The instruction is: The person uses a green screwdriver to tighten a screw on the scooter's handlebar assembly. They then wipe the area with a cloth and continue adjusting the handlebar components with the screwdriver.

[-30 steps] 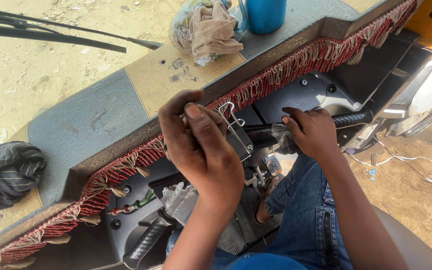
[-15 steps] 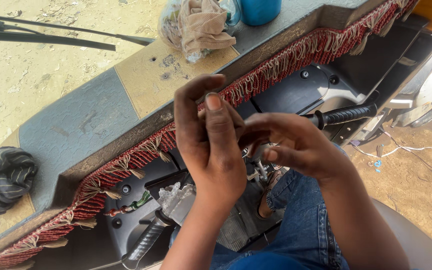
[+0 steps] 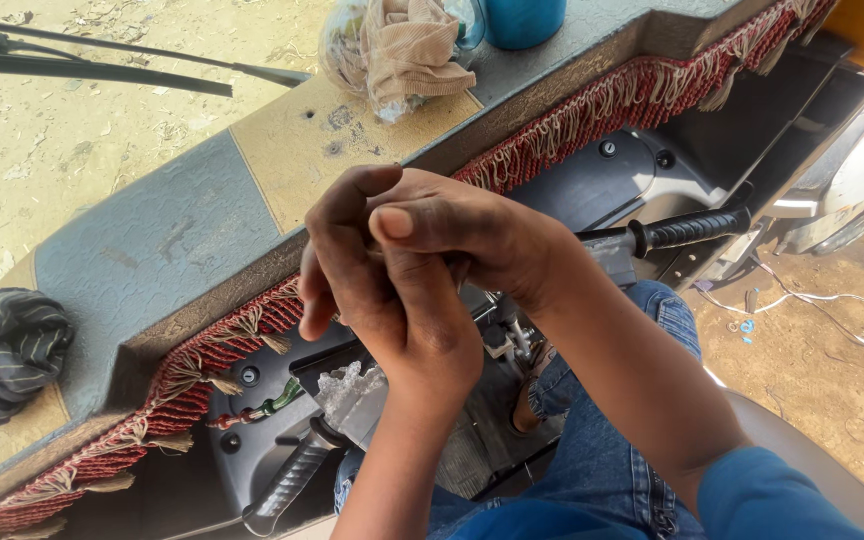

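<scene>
Head view, hands: the left hand (image 3: 397,310) and the right hand (image 3: 482,235) are pressed together above the lap. The fingers of both are curled in tightly, and the right ones lie over the left ones.
Head view, grasp: both hands are clenched. If some small piece sits between the fingers, it is hidden, so it cannot be told what they grasp.
Head view, change: one second ago the hands were apart and the right one was at the black ribbed rubber handlebar grip (image 3: 692,228). Now that grip is free, to the right of the hands and apart from them. The work seems to have passed from the handlebar to something held between the fingers.
Head view, below the hands: a second black grip (image 3: 287,480) is down and to the left. A crumpled clear piece (image 3: 347,385) is just under the left wrist, and the blue denim trousers (image 3: 602,420) are under the right forearm.
Head view, beyond the hands: the grey and tan textured dashboard cover (image 3: 152,240) has a red and beige tassel fringe (image 3: 202,370) along its near edge.
Head view, containers: far above the hands is a clear plastic bag (image 3: 337,45) holding a beige ribbed cloth (image 3: 407,50). Just right of it stands a blue cylinder-shaped container (image 3: 522,15), and its inside is not visible.
Head view, far left: a dark striped cloth (image 3: 2,350) lies bunched, well apart from the hands.
</scene>
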